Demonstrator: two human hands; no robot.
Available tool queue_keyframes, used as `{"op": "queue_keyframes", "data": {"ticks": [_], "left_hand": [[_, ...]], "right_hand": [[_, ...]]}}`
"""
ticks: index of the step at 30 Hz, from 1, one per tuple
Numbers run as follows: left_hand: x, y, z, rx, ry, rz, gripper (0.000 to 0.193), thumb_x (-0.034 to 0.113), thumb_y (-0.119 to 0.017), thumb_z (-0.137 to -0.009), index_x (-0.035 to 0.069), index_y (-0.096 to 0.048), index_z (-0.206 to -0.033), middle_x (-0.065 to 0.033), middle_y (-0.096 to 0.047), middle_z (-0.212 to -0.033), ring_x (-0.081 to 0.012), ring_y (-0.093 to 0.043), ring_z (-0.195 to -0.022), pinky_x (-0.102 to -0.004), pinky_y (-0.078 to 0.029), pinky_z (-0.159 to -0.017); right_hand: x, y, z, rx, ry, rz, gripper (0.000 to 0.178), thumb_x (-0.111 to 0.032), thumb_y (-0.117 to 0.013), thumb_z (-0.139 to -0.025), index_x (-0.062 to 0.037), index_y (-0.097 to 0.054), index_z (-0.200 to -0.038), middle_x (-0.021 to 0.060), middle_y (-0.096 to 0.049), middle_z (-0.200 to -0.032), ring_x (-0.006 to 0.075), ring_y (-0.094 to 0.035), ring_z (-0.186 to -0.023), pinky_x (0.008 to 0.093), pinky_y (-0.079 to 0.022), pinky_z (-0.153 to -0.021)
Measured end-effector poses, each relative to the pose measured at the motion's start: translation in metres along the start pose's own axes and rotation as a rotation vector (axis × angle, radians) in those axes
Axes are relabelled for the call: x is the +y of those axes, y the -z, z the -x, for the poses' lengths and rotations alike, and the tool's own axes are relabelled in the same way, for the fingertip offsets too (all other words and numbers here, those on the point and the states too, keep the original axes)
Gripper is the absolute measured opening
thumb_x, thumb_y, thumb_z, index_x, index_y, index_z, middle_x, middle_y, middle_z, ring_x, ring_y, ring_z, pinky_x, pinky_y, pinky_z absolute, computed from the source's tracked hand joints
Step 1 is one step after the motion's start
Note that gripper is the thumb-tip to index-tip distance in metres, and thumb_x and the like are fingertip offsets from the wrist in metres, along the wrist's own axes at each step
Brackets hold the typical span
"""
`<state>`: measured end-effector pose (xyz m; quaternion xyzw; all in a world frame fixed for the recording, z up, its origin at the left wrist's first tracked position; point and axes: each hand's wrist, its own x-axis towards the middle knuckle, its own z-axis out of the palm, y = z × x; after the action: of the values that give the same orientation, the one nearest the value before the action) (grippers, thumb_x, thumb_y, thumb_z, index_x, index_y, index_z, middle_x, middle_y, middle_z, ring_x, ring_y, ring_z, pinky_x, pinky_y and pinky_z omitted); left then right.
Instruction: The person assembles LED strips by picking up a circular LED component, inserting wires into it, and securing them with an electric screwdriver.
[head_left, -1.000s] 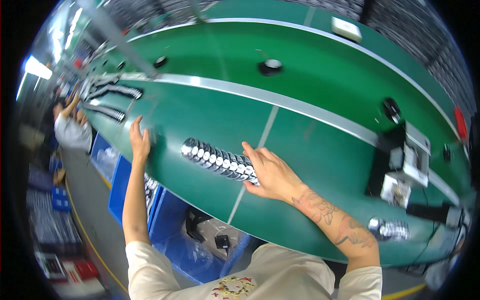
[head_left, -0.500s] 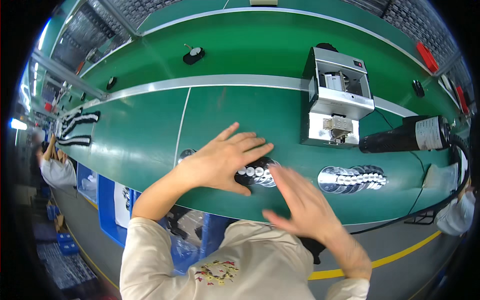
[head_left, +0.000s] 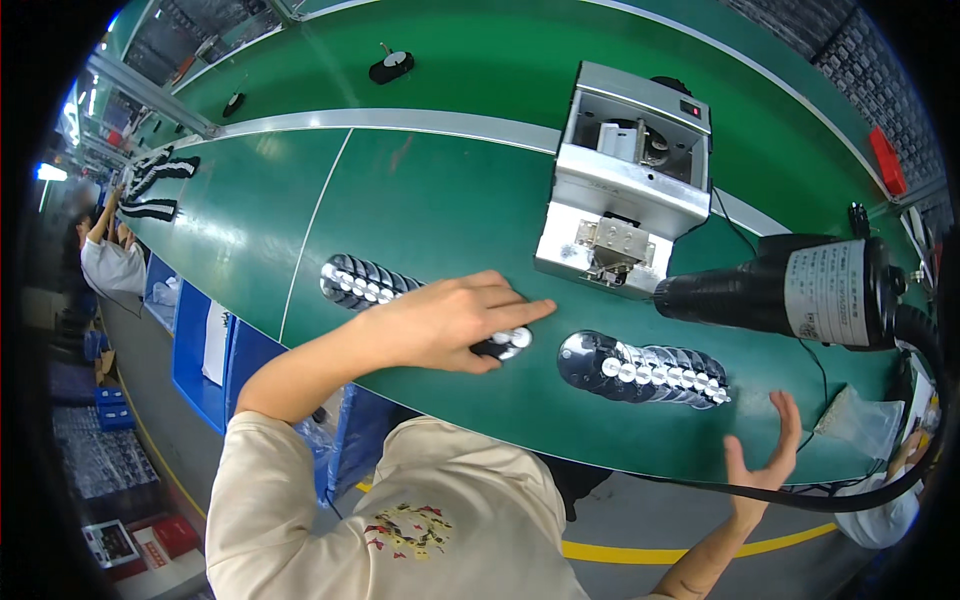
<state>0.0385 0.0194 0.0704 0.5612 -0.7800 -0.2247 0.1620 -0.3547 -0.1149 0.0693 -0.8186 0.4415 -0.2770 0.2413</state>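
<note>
A row of overlapping black discs with shiny round centres (head_left: 350, 283) lies on the green bench, partly under my left hand (head_left: 455, 322). That hand rests palm down on the row, its index finger stretched to the right and its thumb apart. It hides the row's middle; the right end shows beyond the fingers. Farther right lies a second overlapping row of similar discs (head_left: 650, 375), touched by neither hand. My right hand (head_left: 765, 470) is raised near the bench's front edge, right of this second row. Its thumb and fingers are apart and nothing shows in them.
A silver bench machine (head_left: 630, 185) stands behind the second row. Right of it are a black cylindrical tool (head_left: 770, 295) with a thick black hose (head_left: 925, 370) and a clear plastic bag (head_left: 860, 420). Blue bins (head_left: 205, 355) stand below the front edge at left.
My right hand has moved right, away from the row under my left hand and past the second row. My left hand stays on the first row. The view has shifted to the right.
</note>
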Motion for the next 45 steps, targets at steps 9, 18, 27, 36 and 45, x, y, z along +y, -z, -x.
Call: {"op": "queue_keyframes", "data": {"ticks": [9,18,27,36,45], "left_hand": [[0.033,-0.03,-0.055,0.036,-0.075,0.106,0.085,0.012,-0.074,-0.067,0.004,-0.033,-0.141,-0.0168,-0.052,-0.123,-0.0324,-0.054,-0.104,-0.0396,-0.05,-0.087],[0.033,-0.025,-0.042,0.036,-0.031,0.056,0.089,0.012,-0.075,-0.065,0.005,-0.031,-0.142,-0.0157,-0.056,-0.116,-0.0312,-0.056,-0.102,-0.0402,-0.048,-0.088],[0.02,-0.01,-0.013,0.042,0.065,-0.178,0.091,0.022,-0.079,-0.063,0.007,-0.036,-0.141,-0.0114,-0.06,-0.108,-0.0271,-0.057,-0.1,-0.0383,-0.047,-0.087],[0.005,-0.011,-0.012,0.085,0.06,-0.165,0.086,0.025,-0.078,-0.065,0.007,-0.038,-0.14,-0.0094,-0.06,-0.107,-0.025,-0.056,-0.101,-0.0369,-0.044,-0.086],[-0.085,0.057,0.008,0.661,0.166,0.014,0.014,0.007,-0.067,-0.07,0.004,-0.061,-0.082,-0.0103,-0.065,-0.083,-0.0265,-0.064,-0.075,-0.0331,-0.052,-0.067]], "right_hand": [[-0.002,-0.022,-0.036,-0.306,0.162,0.075,0.101,-0.019,-0.087,-0.05,-0.0006,-0.036,-0.136,0.017,-0.046,-0.134,0.0345,-0.042,-0.125,0.0416,-0.033,-0.105],[-0.016,-0.037,-0.062,-0.445,0.285,0.075,0.076,-0.014,-0.081,-0.059,-0.0009,-0.047,-0.126,0.0149,-0.057,-0.117,0.0347,-0.051,-0.108,0.0407,-0.039,-0.094],[0.004,-0.007,-0.063,-0.485,0.274,0.274,0.081,-0.003,-0.073,-0.054,-0.0014,-0.045,-0.13,0.0156,-0.061,-0.109,0.034,-0.057,-0.1,0.0386,-0.045,-0.09],[0.057,0.036,-0.062,-0.36,0.017,0.467,0.084,0.0,-0.066,-0.055,-0.0035,-0.04,-0.134,0.0166,-0.057,-0.117,0.0328,-0.054,-0.111,0.0382,-0.041,-0.098],[-0.061,0.054,0.017,-0.056,0.029,-0.03,0.074,-0.024,-0.072,-0.073,0.0034,-0.036,-0.132,0.0254,-0.049,-0.125,0.0348,-0.053,-0.106,0.0427,-0.043,-0.093]]}}
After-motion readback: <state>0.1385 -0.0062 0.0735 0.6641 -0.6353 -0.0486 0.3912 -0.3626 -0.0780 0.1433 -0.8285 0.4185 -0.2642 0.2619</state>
